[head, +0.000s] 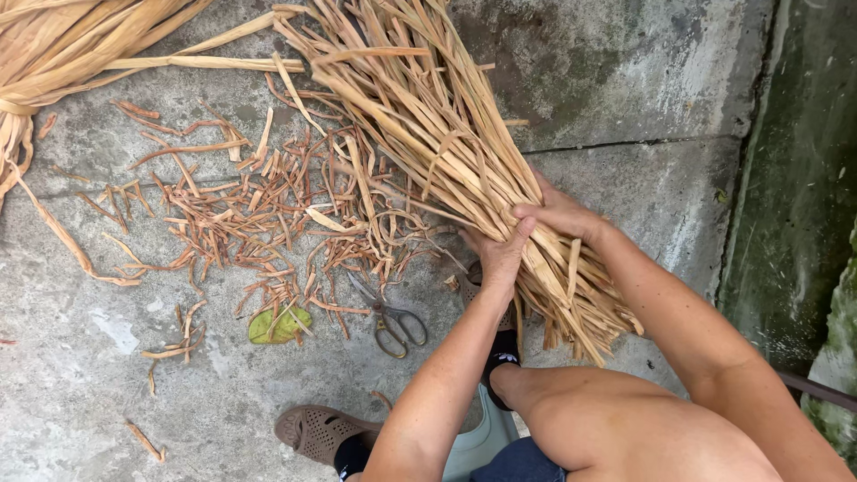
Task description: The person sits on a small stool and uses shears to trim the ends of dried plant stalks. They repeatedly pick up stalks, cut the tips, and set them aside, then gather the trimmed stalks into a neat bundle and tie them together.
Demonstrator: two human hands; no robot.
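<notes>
A thick bundle of dry tan plant strips [428,116] lies slanted across the concrete, its cut ends near my knee. My left hand [500,254] grips the bundle from its left side. My right hand [562,214] closes over the same bundle from the top right, fingers touching the left hand's. A pair of metal scissors [393,321] rests on the ground just left of my left forearm, untouched.
Short reddish-brown trimmings [268,205] are strewn over the concrete floor [625,71]. A second bundle of strips [54,54] lies at the top left. A green leaf [278,326] sits by the scissors. My brown sandal [317,433] is at the bottom. A mossy gutter [794,178] runs along the right.
</notes>
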